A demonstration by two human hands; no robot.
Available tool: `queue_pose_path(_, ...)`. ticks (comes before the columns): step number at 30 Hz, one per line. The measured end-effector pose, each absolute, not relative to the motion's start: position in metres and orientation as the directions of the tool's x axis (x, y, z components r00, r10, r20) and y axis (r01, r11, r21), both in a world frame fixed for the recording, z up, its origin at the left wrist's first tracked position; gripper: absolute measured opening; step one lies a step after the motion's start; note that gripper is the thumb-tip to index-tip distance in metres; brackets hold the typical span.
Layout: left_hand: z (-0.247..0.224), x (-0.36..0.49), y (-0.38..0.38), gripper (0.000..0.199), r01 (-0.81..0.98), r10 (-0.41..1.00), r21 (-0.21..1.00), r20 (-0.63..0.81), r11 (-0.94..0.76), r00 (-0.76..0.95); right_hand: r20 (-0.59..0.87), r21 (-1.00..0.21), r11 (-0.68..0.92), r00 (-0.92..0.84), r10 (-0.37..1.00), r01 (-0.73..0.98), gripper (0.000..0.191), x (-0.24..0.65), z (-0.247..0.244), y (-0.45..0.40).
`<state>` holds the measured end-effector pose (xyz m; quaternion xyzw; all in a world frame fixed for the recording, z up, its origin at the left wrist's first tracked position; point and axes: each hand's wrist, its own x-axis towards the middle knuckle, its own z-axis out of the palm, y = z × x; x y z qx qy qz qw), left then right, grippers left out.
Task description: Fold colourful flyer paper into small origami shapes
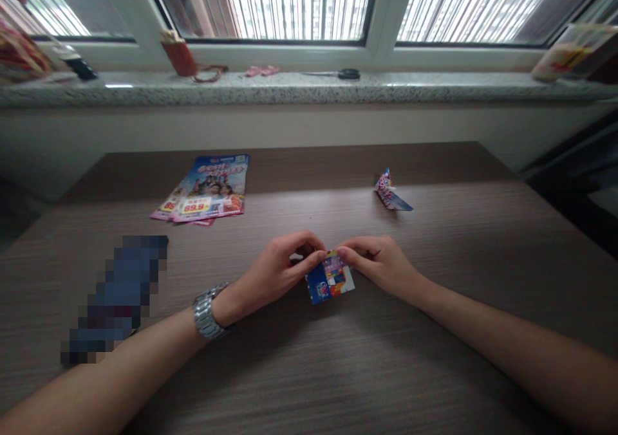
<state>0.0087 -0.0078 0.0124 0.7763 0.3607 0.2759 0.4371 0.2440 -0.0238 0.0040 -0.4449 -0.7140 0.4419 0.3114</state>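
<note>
A small folded piece of printed paper (331, 279), blue, orange and white, is held just above the table between my two hands. My left hand (290, 261), with a metal watch (208, 311) on its wrist, pinches the paper's upper left corner between thumb and fingers. At the upper right corner, my right hand (379, 261) pinches it the same way. Farther back on the right stands a folded paper figure (390, 192) with pointed ends, touched by neither hand.
Several printed flyers (212, 190) lie stacked at the back left of the wooden table (309, 370). A pixelated dark blue object (120, 293) is by my left forearm. Scissors (348, 73) and a red container (178, 55) sit on the stone windowsill (270, 91).
</note>
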Motion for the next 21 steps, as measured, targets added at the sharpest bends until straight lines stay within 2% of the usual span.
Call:
queue_pose_path(6,0.0131,0.0088,-0.0058,0.023,0.28,0.82,0.893,0.151,-0.353,0.552,0.055,-0.902,0.231,-0.434,0.899,0.364,0.036,0.2431,0.0029,-0.0225)
queue_pose_path(17,0.0136,0.011,-0.0097,0.021,0.322,0.789,0.865,0.127,-0.385,0.602,0.079,-0.83,0.333,-0.498,0.864,0.447,0.041,0.2442,0.0049,-0.0224)
queue_pose_path(21,0.0138,0.0113,-0.0088,0.022,0.322,0.784,0.859,0.137,-0.398,0.605,0.054,-0.849,0.294,-0.481,0.875,0.439,0.041,0.2424,0.0026,-0.0237)
